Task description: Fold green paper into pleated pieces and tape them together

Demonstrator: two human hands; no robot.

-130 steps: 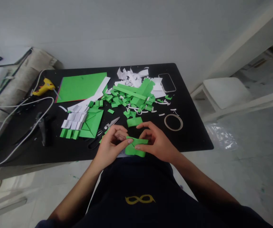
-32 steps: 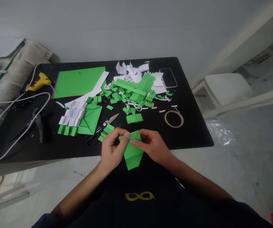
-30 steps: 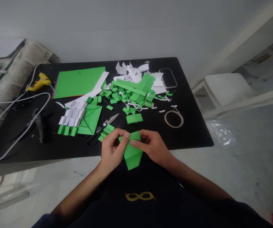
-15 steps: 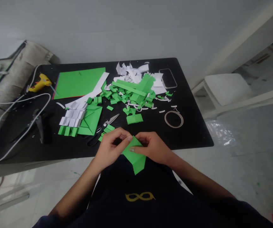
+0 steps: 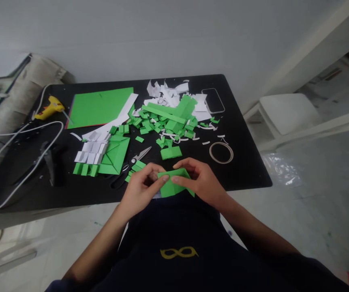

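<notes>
A creased sheet of green paper (image 5: 172,188) is pinched between my two hands at the table's near edge. My left hand (image 5: 144,184) grips its left side, thumb on top and fingers curled behind. On the right side, my right hand (image 5: 200,180) holds it the same way, thumb laid across the front. The fingertips behind the paper are partly hidden. Just left of my left hand lie scissors (image 5: 131,164) with black handles, partly under small folded green pieces (image 5: 138,165). A flat folded green piece (image 5: 171,153) rests beyond my hands.
On the black table (image 5: 241,174) are a heap of green pieces (image 5: 174,117), white paper scraps (image 5: 168,95), a tape roll (image 5: 221,153) and a clear frame-like case (image 5: 213,100). At left are a folded green-and-white assembly (image 5: 113,154), a yellow glue gun (image 5: 51,108) and its white cable (image 5: 25,129).
The green paper has been turned from a corner-down position to lie wider and flatter between my hands. My right hand has shifted slightly up and right.
</notes>
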